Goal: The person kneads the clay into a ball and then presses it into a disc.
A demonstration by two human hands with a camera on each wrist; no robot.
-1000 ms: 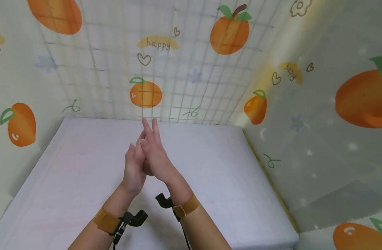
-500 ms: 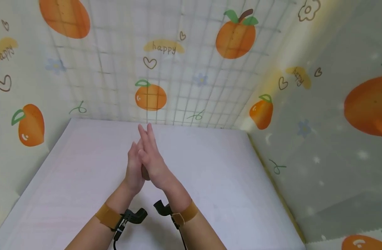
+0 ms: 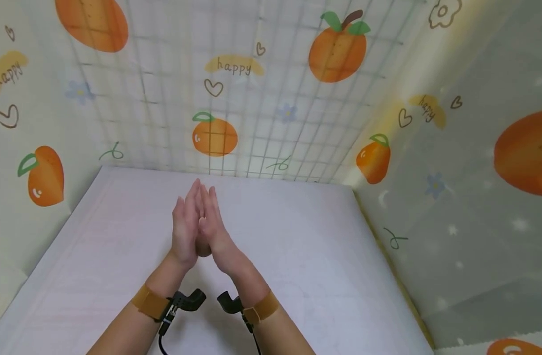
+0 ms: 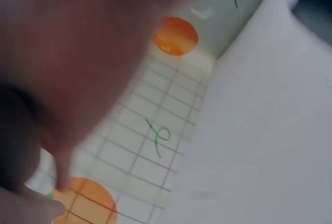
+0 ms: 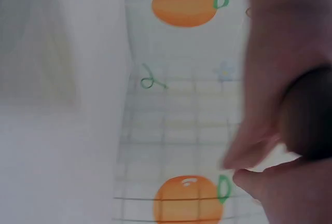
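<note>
A brown rounded lump [image 3: 203,249] sits between my two palms, its lower end showing below them in the head view. It looks like clay or dough, though I cannot tell which. The palm of my left hand [image 3: 184,234] presses it from the left, with straight fingers pointing up and away. From the other side my right hand [image 3: 219,240] presses it, its fingers also straight and its thumb over the gap. Both wrist views show the lump dark and blurred: the lump [image 4: 18,141] at the left edge, and the lump [image 5: 308,115] at the right edge. The palms hide most of it.
Beneath the hands spreads a white tabletop [image 3: 297,256]. Patterned sheets with printed oranges form a back wall [image 3: 164,118] and side walls. Each wrist wears a tan strap [image 3: 151,301] with a small black camera [image 3: 188,300] and a cable.
The hands slide against each other: the left fingertips now reach higher than the right ones, which have dropped. The lump stays between the palms. The head view has shifted slightly.
</note>
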